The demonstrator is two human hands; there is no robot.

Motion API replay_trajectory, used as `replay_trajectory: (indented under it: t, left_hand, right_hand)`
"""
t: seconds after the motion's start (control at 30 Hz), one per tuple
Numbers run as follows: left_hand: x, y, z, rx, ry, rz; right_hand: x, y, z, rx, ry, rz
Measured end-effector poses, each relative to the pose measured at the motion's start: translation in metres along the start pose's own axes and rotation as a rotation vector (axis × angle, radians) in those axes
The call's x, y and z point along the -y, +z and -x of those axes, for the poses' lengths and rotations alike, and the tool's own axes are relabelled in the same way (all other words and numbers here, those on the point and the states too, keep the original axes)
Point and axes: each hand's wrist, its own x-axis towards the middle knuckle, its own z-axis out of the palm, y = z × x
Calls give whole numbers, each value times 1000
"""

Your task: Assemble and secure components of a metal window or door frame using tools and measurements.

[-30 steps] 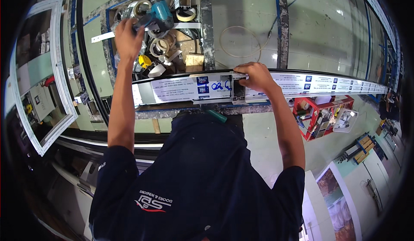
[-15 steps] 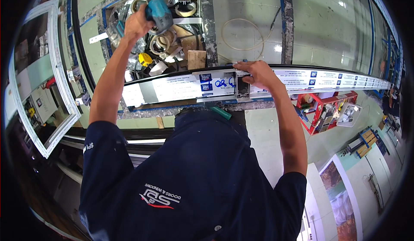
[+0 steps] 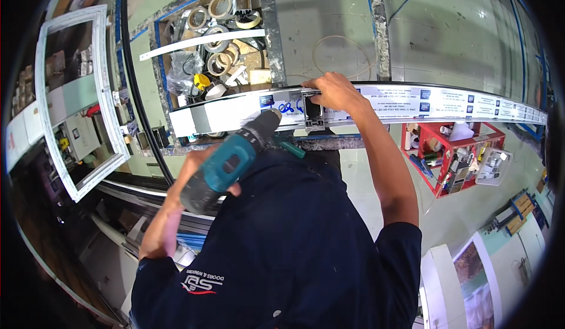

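A teal and black cordless drill (image 3: 228,163) is gripped in my left hand (image 3: 191,167), close in front of my torso. Its chuck points up and to the right, towards the long profile (image 3: 394,100), which lies crosswise on the bench, covered in white printed film with blue handwriting. A short hollow profile piece (image 3: 315,111) sits against the long one, its dark open end showing. My right hand (image 3: 336,92) is closed over the top of this piece, fingers bent at the far edge. The drill's tip is hard to make out.
Beyond the profile, a bench compartment holds tape rolls (image 3: 219,64), a yellow tape measure (image 3: 202,82) and a thin white strip (image 3: 203,43). A green handle (image 3: 289,148) shows near my waist. A red rack (image 3: 450,155) stands right; a white frame (image 3: 100,93) stands left.
My left hand has brought the drill from above the tape rolls back towards my torso, and its chuck has swung round. My right hand stays on the short profile piece.
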Motion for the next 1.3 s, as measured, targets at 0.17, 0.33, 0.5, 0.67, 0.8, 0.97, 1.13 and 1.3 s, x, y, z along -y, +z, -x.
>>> replay_trajectory:
  t: [0.17,0.33,0.5,0.67,0.8,0.97,1.13,1.3]
  left_hand:
    - [-38,58,-18,48,-170,-255]
    - [-52,83,-31,65,-240,-321]
    - [-42,92,-28,21,-163,-332]
    - [-55,94,-32,74,-285,-363]
    - [-55,94,-32,61,-236,-351]
    - [-44,88,-29,119,-355,-424]
    - [-83,81,-71,226,-316,-461]
    - [-47,73,-86,288,-140,-558]
  right_hand:
    - [-20,11,0,-106,-124,-50]
    - [-20,9,0,-78,-93,-88]
    - [-19,12,4,-124,-91,-75]
    - [-22,10,2,-110,-98,-96]
    - [-22,9,2,-89,-90,-85]
    - [-23,13,0,-139,-114,-89]
    - [-21,4,2,-65,-109,-76]
    - [-19,7,4,-66,-122,-116]
